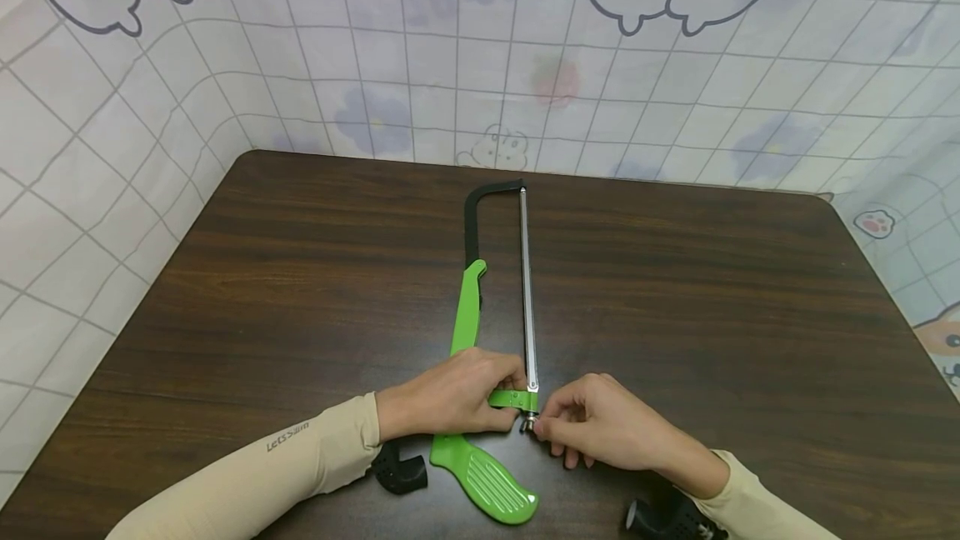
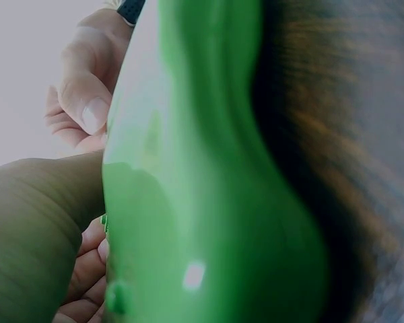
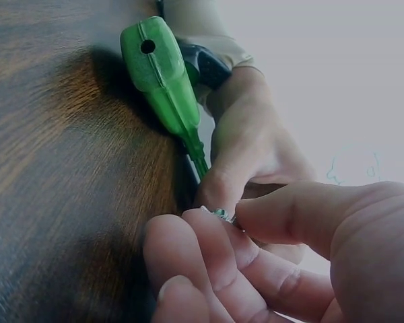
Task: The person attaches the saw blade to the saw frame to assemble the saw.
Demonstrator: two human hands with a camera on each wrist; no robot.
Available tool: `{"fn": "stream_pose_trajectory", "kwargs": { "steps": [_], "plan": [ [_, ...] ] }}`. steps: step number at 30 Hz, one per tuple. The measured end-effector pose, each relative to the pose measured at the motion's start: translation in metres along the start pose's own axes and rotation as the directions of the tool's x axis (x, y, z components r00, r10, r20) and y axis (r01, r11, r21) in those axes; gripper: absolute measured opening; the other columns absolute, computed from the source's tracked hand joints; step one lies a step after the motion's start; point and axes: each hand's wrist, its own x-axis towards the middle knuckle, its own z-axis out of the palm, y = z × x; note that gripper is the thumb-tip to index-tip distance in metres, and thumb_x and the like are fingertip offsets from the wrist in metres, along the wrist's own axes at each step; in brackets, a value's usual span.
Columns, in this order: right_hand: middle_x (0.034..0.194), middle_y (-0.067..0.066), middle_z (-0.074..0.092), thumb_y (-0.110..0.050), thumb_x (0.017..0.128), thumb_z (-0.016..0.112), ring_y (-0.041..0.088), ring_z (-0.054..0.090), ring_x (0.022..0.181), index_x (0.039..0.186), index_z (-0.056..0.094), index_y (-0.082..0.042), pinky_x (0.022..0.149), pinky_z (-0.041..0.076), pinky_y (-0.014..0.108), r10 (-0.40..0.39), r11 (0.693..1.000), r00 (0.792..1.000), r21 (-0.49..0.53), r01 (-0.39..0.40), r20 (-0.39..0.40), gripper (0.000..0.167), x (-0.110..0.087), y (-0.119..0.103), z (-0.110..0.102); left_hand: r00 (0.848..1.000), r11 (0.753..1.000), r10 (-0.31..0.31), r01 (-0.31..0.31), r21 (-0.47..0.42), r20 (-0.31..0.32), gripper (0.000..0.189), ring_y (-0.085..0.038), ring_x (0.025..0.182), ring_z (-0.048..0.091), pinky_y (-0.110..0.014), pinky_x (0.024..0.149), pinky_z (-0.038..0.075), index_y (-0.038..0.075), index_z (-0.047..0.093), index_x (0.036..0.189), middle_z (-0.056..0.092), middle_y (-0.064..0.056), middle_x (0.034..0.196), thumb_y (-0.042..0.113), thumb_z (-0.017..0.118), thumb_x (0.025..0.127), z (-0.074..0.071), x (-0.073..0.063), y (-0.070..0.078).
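Note:
A hacksaw [image 1: 466, 311] with a green handle and a black front frame lies on the table, its handle towards me. Its silver blade [image 1: 528, 298] runs along the right side, ending at a green bracket near my hands. My left hand [image 1: 468, 394] grips the green frame just above the handle, fingers curled around it beside the bracket. With thumb and fingers, my right hand [image 1: 600, 423] pinches the small metal wing nut [image 1: 529, 422] at the blade's near end. In the right wrist view the wing nut [image 3: 220, 213] shows between the fingertips, and the handle's butt [image 3: 148, 50] has a round hole.
The dark wooden table [image 1: 300, 257] reaches back to a patterned curtain [image 1: 420, 65]. Black wrist-worn devices [image 1: 401, 473] sit under both forearms, near the table's front. Pale sleeves cover the arms.

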Motion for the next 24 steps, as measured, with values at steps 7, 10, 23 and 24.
{"fn": "stream_pose_trajectory", "kwargs": {
  "steps": [7,10,23,24],
  "plan": [
    [0.07,0.001,0.072,-0.018,0.099,0.062,0.012,0.067,0.058,0.085,0.077,-0.017,0.049,0.055,0.032,-0.007,1.0,1.0,-0.007,0.007,0.014,0.02,-0.0002,0.0005,-0.0017,1.0,1.0,-0.004,0.004,0.008,0.003,0.015,0.003,0.065,0.041,-0.012,0.059,0.035,0.014,0.064,0.099,0.057,0.009,0.08,0.015,0.074,0.087,0.0004,0.0008,-0.0002],
    [0.071,0.001,0.072,-0.016,0.1,0.061,0.011,0.067,0.058,0.087,0.076,-0.015,0.049,0.055,0.031,-0.011,1.0,1.0,-0.006,0.011,0.02,0.02,-0.0001,0.0012,-0.0026,1.0,1.0,0.0,0.0,0.011,0.001,0.016,0.002,0.066,0.041,-0.013,0.06,0.036,0.014,0.065,0.099,0.058,0.008,0.081,0.015,0.075,0.087,0.0006,0.0009,-0.0005],
    [0.071,0.0,0.072,-0.014,0.098,0.062,0.011,0.066,0.056,0.088,0.077,-0.015,0.049,0.055,0.03,-0.016,0.999,1.0,-0.034,0.016,0.005,0.019,0.0007,0.0012,-0.003,1.0,1.0,0.011,-0.011,0.01,-0.006,0.016,0.002,0.066,0.041,-0.013,0.061,0.038,0.013,0.065,0.1,0.06,0.006,0.082,0.016,0.076,0.088,-0.0001,0.0007,0.0005],
    [0.07,0.0,0.072,-0.016,0.099,0.063,0.011,0.066,0.056,0.087,0.077,-0.015,0.049,0.055,0.031,-0.018,0.999,1.0,-0.033,0.018,0.004,0.018,0.0007,0.0011,-0.003,1.0,1.0,0.013,-0.013,0.009,-0.005,0.016,0.002,0.066,0.041,-0.013,0.061,0.038,0.013,0.065,0.1,0.06,0.006,0.082,0.016,0.076,0.088,-0.0002,0.0007,0.0006]
  ]
}}
